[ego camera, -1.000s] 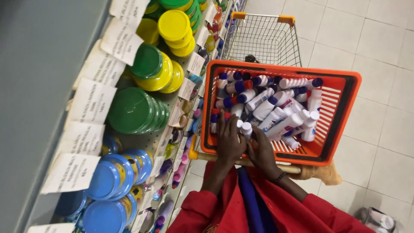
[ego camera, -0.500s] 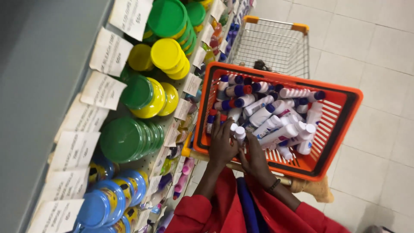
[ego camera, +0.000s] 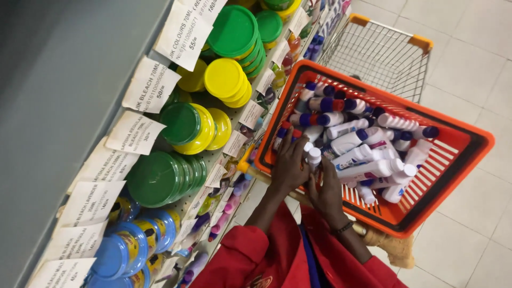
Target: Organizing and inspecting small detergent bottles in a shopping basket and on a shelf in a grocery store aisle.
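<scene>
While both hands reach into the orange basket (ego camera: 458,154), the left hand (ego camera: 290,162) lies over its near-left corner, fingers curled around a small white-capped bottle (ego camera: 314,156), the cap poking up between thumb and fingers; a second white cap shows just beside it, and whether the hand has both I cannot tell. Right hand (ego camera: 326,191) sits just beside the left, at the near rim of the basket, fingers bent down among the bottles; whether they close on anything I cannot tell, since the fingertips are hidden. Loose bottles (ego camera: 352,141) fill the basket floor: roughly twenty or more, lying jumbled, white bodies with caps in blue, purple, red and white; exact count not possible, as they overlap. One dark wristband (ego camera: 344,228) on the right wrist. Red sleeves (ego camera: 250,256) on both arms, below the basket. One wire trolley (ego camera: 384,53) with orange corners holds the basket. Left of the basket, shelf (ego camera: 224,160) with stacked lidded tubs: green-lidded stacks (ego camera: 160,178) in about four groups, yellow-lidded stacks (ego camera: 226,80) in about three, blue-lidded ones (ego camera: 114,253) nearest the sleeves. Paper price tags (ego camera: 133,133) hang along the shelf edge, about nine visible.
</scene>
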